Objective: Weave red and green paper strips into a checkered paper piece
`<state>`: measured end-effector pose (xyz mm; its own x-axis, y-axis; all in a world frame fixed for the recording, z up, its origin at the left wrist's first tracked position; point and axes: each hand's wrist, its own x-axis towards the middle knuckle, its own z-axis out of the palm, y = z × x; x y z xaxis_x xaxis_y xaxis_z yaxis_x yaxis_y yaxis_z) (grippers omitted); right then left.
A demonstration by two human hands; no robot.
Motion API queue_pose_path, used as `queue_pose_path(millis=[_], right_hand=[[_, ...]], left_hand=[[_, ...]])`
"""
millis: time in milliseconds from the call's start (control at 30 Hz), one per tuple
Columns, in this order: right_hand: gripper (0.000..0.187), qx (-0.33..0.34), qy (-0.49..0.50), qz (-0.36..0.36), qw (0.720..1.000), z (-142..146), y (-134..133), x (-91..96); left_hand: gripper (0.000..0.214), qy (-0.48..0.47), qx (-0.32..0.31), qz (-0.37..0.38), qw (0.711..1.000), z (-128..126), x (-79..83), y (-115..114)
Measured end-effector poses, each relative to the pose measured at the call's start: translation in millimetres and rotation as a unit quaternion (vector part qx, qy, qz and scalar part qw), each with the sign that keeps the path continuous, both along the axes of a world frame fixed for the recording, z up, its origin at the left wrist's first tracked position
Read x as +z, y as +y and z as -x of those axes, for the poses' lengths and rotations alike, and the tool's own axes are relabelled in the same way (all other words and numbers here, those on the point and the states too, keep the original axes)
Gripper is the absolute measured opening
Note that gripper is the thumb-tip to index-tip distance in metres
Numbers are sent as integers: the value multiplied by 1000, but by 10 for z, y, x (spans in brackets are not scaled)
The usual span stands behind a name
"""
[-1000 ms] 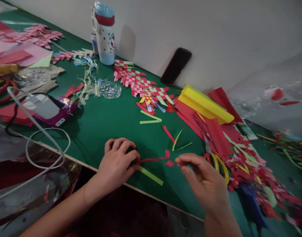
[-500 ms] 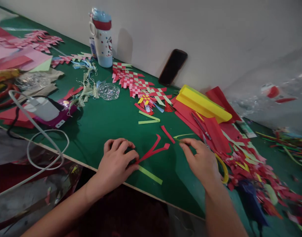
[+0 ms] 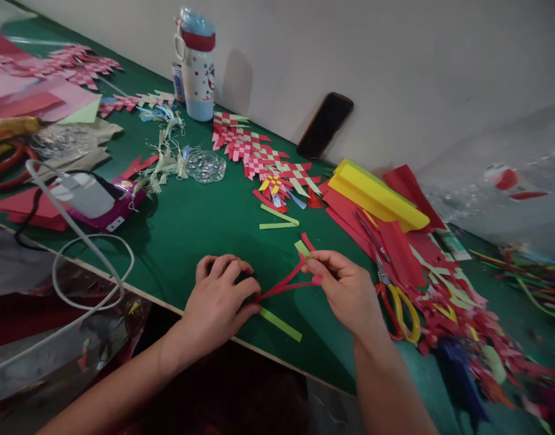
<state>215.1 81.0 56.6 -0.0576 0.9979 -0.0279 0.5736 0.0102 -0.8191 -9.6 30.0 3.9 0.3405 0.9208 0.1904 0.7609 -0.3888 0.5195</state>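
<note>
Right hand (image 3: 347,290), fingers pinched on a red paper strip (image 3: 284,283); left hand (image 3: 218,296) curled over its end.

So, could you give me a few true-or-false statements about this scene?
The right hand pinches thin red paper strips. True.
The left hand grips the scissors. False: it presses the strips' ends onto the green tabletop; the scissors lie off to the right.
The phone leans against the wall. True.
The dotted water bottle lies on its side. False: it stands upright.
</note>
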Motion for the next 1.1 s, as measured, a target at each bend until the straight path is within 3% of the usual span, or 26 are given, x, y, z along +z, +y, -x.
queue_pose_path(millis=[500, 700, 867, 1100], right_hand=[[31, -24, 53, 28, 998, -111, -32, 104], [36, -42, 69, 47, 996, -113, 1, 41], [30, -33, 118, 61, 991, -91, 28, -8], [26, -25, 185, 72, 980, -93, -67, 77]], left_hand=[[8, -2, -1, -2, 1000, 6, -4, -9], [9, 2, 0, -3, 1000, 4, -5, 3], [10, 0, 4, 2, 1000, -4, 11, 4], [7, 0, 1, 4, 1000, 0, 26, -5]])
